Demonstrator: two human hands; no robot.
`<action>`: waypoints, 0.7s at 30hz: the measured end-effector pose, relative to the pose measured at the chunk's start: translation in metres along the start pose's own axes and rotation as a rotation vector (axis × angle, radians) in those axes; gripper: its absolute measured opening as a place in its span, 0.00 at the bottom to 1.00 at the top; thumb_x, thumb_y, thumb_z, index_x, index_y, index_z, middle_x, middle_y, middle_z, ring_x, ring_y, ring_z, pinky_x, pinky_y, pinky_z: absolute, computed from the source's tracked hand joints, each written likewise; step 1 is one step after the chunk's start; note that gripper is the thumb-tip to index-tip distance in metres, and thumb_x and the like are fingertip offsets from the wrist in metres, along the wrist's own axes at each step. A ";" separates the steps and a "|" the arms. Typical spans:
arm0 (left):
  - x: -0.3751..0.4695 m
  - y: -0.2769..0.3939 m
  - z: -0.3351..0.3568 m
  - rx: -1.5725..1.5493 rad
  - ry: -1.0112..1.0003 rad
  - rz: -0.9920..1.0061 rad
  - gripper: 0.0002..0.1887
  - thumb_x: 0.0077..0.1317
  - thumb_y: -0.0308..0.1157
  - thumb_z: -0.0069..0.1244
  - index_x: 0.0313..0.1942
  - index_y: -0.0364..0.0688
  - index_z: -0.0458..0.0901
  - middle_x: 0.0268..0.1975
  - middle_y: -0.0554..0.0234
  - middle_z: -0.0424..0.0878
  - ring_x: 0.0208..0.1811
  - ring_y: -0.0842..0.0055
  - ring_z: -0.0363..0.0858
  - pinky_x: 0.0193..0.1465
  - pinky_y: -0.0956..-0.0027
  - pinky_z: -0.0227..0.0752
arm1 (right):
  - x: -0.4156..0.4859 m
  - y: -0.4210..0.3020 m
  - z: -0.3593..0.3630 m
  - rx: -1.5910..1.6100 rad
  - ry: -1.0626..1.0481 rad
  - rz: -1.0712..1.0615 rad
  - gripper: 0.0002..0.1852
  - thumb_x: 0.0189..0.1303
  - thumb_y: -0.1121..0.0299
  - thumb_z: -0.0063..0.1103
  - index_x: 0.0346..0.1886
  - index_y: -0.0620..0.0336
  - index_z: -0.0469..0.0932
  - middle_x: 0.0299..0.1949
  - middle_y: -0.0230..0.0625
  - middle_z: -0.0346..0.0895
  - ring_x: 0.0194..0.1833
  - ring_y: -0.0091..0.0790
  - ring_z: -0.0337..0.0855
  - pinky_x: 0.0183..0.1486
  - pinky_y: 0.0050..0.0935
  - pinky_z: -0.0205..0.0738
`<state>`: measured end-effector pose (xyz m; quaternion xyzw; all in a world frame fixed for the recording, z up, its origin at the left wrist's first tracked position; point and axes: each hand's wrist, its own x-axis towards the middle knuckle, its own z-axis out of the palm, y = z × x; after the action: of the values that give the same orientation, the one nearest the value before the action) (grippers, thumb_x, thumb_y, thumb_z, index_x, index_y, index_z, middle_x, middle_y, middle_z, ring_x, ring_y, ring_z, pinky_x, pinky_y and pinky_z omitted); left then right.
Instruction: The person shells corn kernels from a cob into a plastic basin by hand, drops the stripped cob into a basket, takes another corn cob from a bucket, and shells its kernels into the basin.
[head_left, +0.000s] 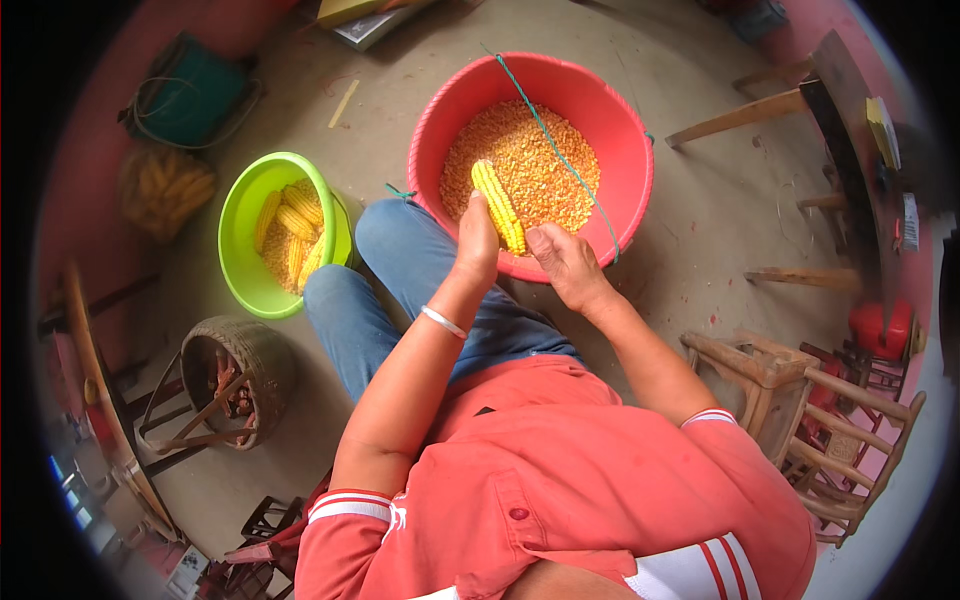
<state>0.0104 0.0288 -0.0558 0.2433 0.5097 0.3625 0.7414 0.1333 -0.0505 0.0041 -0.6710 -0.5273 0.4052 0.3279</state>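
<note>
My left hand (478, 236) holds a yellow corn cob (498, 204) over the near side of a large red plastic tub (630, 180). Loose corn kernels (540, 154) cover the tub's bottom, and a green cord (555, 146) runs across its top. At the cob's lower end is my right hand (566, 262), fingers curled with the thumb towards the cob; whether it touches the cob or holds anything is unclear. Left of my knees, a lime-green bucket (236, 247) contains several whole corn cobs (294, 223) lying on loose kernels.
A woven basket (277, 375) with bare-looking reddish cobs (229, 382) stands at lower left. Beyond the bucket lie a bag of corn cobs (169, 187) and a teal container (187, 97). Wooden table legs (739, 116) and a wooden chair (847, 442) are on the right.
</note>
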 end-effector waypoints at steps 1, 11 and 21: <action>-0.002 -0.001 0.002 0.032 0.024 0.058 0.26 0.74 0.50 0.26 0.45 0.37 0.76 0.35 0.64 0.79 0.34 0.78 0.77 0.38 0.69 0.71 | 0.000 -0.003 0.002 0.000 0.001 0.002 0.29 0.67 0.41 0.43 0.27 0.61 0.71 0.21 0.46 0.73 0.27 0.49 0.77 0.32 0.41 0.70; 0.005 -0.020 0.000 0.176 0.061 0.247 0.28 0.76 0.48 0.25 0.39 0.35 0.78 0.31 0.64 0.78 0.31 0.79 0.74 0.35 0.70 0.68 | 0.000 0.000 0.018 -0.298 0.058 -0.211 0.21 0.71 0.53 0.39 0.30 0.61 0.69 0.22 0.52 0.74 0.27 0.59 0.76 0.29 0.52 0.68; 0.006 -0.002 0.014 -0.024 -0.033 0.110 0.28 0.76 0.49 0.25 0.42 0.37 0.79 0.32 0.63 0.80 0.30 0.78 0.76 0.35 0.71 0.70 | 0.021 0.023 -0.018 -0.152 0.050 -0.101 0.23 0.71 0.51 0.39 0.34 0.63 0.73 0.28 0.53 0.76 0.34 0.58 0.78 0.36 0.49 0.70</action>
<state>0.0258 0.0324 -0.0561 0.2678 0.4788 0.4048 0.7316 0.1619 -0.0356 -0.0112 -0.6763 -0.5814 0.3303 0.3090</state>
